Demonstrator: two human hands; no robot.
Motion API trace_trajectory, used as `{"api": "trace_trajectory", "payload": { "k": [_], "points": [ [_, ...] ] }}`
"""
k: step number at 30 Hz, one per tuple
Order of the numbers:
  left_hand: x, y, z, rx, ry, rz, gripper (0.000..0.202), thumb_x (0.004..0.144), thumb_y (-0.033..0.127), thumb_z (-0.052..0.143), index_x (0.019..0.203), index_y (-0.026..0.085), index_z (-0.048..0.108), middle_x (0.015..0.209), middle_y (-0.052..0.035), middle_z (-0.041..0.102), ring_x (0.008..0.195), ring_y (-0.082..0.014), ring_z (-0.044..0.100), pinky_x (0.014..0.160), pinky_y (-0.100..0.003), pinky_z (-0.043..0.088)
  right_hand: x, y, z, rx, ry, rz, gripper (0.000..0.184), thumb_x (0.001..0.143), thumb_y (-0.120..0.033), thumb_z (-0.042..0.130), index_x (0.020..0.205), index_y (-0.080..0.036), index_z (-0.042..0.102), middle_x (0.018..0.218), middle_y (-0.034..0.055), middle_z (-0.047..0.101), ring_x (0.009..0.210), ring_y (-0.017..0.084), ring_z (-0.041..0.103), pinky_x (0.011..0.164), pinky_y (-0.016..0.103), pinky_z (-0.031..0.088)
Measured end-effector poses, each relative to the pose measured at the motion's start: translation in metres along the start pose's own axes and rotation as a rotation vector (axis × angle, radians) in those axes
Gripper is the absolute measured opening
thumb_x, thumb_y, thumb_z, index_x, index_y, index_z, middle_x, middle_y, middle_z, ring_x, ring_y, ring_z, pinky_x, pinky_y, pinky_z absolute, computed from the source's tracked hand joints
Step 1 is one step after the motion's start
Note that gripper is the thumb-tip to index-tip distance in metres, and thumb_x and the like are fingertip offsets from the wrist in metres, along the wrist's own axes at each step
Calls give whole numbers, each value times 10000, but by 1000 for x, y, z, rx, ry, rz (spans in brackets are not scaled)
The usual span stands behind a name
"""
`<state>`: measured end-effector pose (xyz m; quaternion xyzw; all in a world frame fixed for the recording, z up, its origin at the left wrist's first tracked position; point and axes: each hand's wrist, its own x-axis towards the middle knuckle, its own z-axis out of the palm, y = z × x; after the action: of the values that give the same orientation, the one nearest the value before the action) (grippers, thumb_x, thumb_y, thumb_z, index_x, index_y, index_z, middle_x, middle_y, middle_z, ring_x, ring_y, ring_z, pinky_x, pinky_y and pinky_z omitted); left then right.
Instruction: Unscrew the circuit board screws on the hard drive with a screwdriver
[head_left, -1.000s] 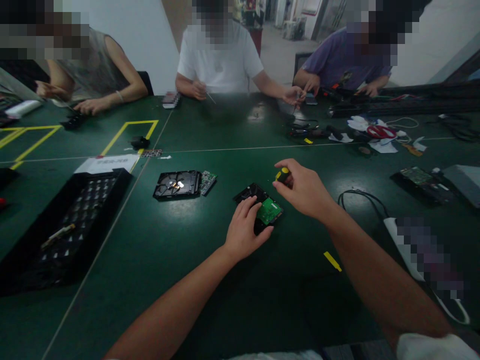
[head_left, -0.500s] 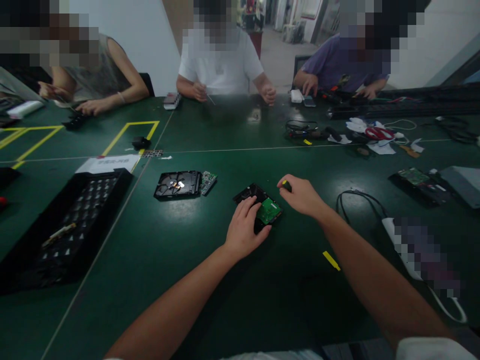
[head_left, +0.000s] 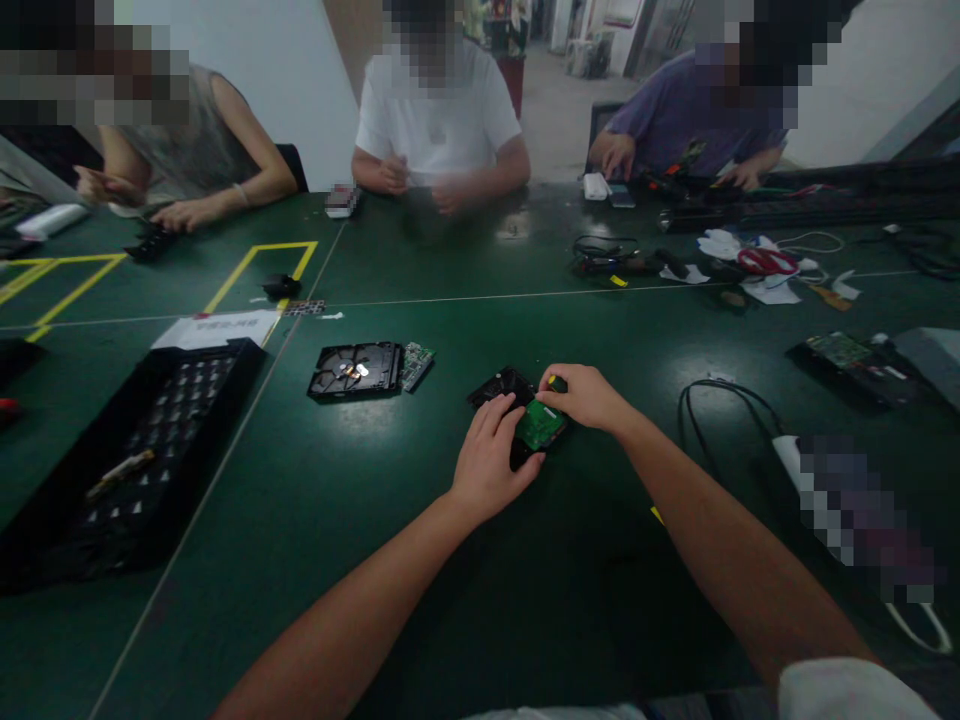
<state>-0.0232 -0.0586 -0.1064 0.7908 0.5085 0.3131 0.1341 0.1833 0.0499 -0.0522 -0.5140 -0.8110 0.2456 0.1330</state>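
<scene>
A hard drive (head_left: 504,384) with a green circuit board (head_left: 541,428) facing up lies on the table in front of me. My left hand (head_left: 491,455) grips it from the near left, fingers across its top and thumb along the near edge. In my right hand (head_left: 589,395) is a screwdriver (head_left: 556,384), its yellow and black handle end poking out of the fist. The hand is over the far right part of the board; the tip is too small to make out. Left of these, a second hard drive (head_left: 354,370) lies beside a loose circuit board (head_left: 418,366).
A black tray (head_left: 191,440) stands at the left. On the right are another drive with a board (head_left: 855,365), a black cable (head_left: 720,382) and a white power strip (head_left: 795,465). Gloves and red-handled scissors (head_left: 769,262) lie farther back. Three people sit across the table.
My right hand has moved left with the screwdriver, from beside the drive to over the circuit board. My left hand stays on the drive. The middle person's hands have come together.
</scene>
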Motion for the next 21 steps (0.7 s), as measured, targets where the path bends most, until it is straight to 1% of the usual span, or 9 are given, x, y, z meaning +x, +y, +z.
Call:
{"api": "trace_trajectory", "payload": {
  "k": [3, 12, 16, 21],
  "points": [
    [0, -1, 1, -2, 7, -1, 680, 869, 404, 761, 1471, 210, 512, 1598, -159, 489, 1522, -374, 427, 1275, -617, 367, 1, 0, 2, 5, -3, 12, 70, 936, -286, 711, 906, -226, 731, 931, 21, 777, 859, 189, 692, 743, 288, 438],
    [0, -1, 0, 16, -4, 10, 670, 886, 415, 743, 1471, 190, 506, 1600, -165, 485, 1527, -365, 417, 1290, -596, 349, 1, -2, 0, -24, -13, 12, 84, 941, -267, 676, 923, -224, 746, 962, 33, 787, 899, 203, 709, 786, 299, 457],
    [0, 0, -1, 23, -13, 4, 667, 896, 426, 732, 1475, 192, 502, 1600, -166, 487, 1528, -368, 415, 1283, -605, 355, -1, -9, 0, -101, -12, -28, 95, 943, -235, 657, 948, -222, 751, 971, 42, 788, 919, 211, 715, 824, 304, 469],
    [0, -1, -1, 18, -11, 3, 650, 904, 427, 720, 1471, 187, 508, 1603, -169, 484, 1527, -371, 417, 1278, -609, 365, -1, -18, 2, -232, -33, -43, 118, 978, -233, 627, 992, -197, 738, 1058, 100, 769, 1029, 249, 712, 913, 330, 493]
  ]
}}
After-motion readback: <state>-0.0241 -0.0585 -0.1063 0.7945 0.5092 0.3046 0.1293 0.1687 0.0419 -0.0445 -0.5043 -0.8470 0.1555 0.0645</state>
